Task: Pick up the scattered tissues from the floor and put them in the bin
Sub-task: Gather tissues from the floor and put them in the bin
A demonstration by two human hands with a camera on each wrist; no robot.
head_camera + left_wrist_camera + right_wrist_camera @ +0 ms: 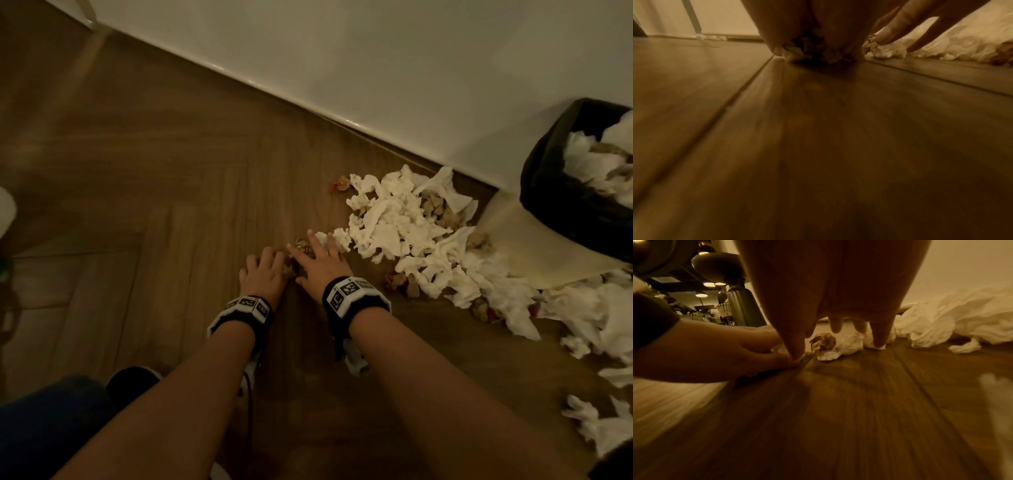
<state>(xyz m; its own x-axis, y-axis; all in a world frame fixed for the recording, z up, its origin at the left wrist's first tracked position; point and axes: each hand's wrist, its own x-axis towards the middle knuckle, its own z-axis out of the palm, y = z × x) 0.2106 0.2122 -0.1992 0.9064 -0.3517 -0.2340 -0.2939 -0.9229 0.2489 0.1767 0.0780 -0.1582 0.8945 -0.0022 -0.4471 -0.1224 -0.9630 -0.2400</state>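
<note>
A: Head view: left hand (262, 274) curled, fingers pinching a crumpled tissue wad (809, 50) against the floor (154, 205). Right hand (320, 262) spread flat on loose tissues (394, 222) beside the bin (548, 192).

B: I'd expect them light, soft, prone to tearing. Bunch several together, grip mid-clump.

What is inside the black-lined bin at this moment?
The black-lined bin holds crumpled white tissues with some brownish scraps among them, piled near its rim. Anything beneath that top layer is covered, and the bin's right part is cut off by the frame.
</note>
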